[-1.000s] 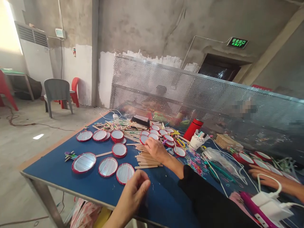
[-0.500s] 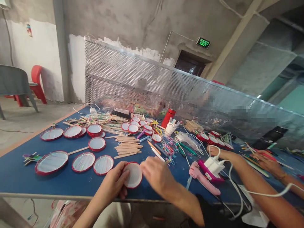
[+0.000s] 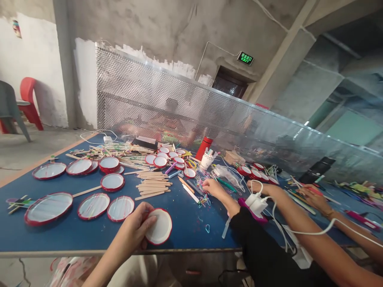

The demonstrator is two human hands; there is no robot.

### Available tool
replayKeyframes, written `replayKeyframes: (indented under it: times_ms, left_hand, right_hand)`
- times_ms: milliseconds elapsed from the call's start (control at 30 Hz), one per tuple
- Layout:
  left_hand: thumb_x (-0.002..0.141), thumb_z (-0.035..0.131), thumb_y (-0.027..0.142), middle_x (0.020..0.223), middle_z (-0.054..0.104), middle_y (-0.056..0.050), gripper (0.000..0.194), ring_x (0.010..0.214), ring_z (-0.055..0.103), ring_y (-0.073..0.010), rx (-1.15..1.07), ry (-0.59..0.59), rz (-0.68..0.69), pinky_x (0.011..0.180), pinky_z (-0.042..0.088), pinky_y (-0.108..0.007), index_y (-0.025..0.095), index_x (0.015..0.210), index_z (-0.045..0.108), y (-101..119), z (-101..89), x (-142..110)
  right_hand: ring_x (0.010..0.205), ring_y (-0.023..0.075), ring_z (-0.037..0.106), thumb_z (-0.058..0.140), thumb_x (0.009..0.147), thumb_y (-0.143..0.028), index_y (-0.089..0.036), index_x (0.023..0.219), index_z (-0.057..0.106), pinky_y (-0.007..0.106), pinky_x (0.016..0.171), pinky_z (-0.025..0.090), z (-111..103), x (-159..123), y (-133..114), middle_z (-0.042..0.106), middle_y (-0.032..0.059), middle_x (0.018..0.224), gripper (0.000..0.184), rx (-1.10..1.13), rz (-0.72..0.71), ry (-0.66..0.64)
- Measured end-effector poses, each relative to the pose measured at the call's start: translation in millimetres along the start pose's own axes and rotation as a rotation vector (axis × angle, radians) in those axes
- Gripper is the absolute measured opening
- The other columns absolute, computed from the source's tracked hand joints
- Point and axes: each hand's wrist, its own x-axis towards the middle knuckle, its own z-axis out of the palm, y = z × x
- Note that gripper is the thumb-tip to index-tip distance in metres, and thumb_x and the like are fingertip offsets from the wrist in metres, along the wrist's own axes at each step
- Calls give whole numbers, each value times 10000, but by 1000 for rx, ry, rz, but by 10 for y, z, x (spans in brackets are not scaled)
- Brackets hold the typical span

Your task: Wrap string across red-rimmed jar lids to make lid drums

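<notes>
My left hand (image 3: 139, 227) grips a round white lid with a red rim (image 3: 160, 226), thumb on its face, just above the table's front edge. Further forward, my right hand (image 3: 213, 187) has its fingers bunched together in a pile of coloured rubber bands (image 3: 206, 199); the fingertips are partly hidden among them. A single blue rubber band (image 3: 207, 228) lies apart, closer to the front edge. Left of my left hand are more red-rimmed lids, among them one (image 3: 121, 209) with coloured bands stretched across it.
Wooden craft sticks (image 3: 153, 184) lie in the middle, pens (image 3: 190, 190) beside them. Behind stand a paper cup with markers (image 3: 207, 159) and a red bottle (image 3: 204, 148). A co-worker's arm (image 3: 287, 215) reaches in at right, near white chargers (image 3: 255, 204) and cables. A perforated metal screen (image 3: 134, 87) runs behind.
My right hand has left the lid and moved forward and right to the rubber bands. My left hand keeps its hold on the lid. The camera view has shifted slightly right.
</notes>
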Motion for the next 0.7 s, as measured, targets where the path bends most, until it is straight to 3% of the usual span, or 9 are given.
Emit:
replayKeyframes:
  times_ms: [100, 233, 333, 600, 700]
  left_hand:
    - [827, 562, 518, 478, 499, 108, 317, 311, 455, -93, 36, 5, -2, 305, 288, -151, 222, 918, 498, 32, 0, -17]
    - [828, 565, 499, 466, 507, 96, 305, 348, 490, -114, 63, 9, -17, 322, 326, -163, 218, 942, 527, 84, 3, -43]
    - [833, 558, 500, 462, 503, 90, 323, 361, 488, -123, 71, -3, -5, 335, 344, -178, 210, 975, 554, 93, -6, -45]
    - [893, 523, 448, 628, 535, 63, 304, 471, 524, -115, 151, -142, 76, 437, 409, -197, 199, 1043, 612, 145, -81, -56]
    - [904, 516, 415, 647, 538, 60, 275, 495, 518, -113, 178, -138, 97, 464, 407, -197, 199, 1040, 618, 170, -79, -66]
  right_hand:
    - [1045, 192, 625, 548, 992, -362, -251, 1199, 627, 391, 896, 550, 52, -25, 49, 599, 87, 1300, 248, 74, 45, -41]
    - [1021, 213, 649, 613, 960, -345, -178, 1233, 597, 412, 859, 561, 191, -6, 79, 623, 79, 1233, 320, 126, 97, -172]
    - [990, 207, 659, 619, 956, -342, -165, 1233, 592, 408, 834, 569, 155, 9, 132, 634, 78, 1203, 329, 125, 118, -221]
    - [1049, 195, 629, 558, 990, -345, -241, 1200, 625, 396, 905, 544, -784, -25, 487, 603, 80, 1293, 243, -8, 62, 50]
    - [1062, 202, 630, 587, 975, -339, -242, 1212, 617, 392, 895, 545, -851, -130, 452, 604, 77, 1287, 258, -71, 25, 161]
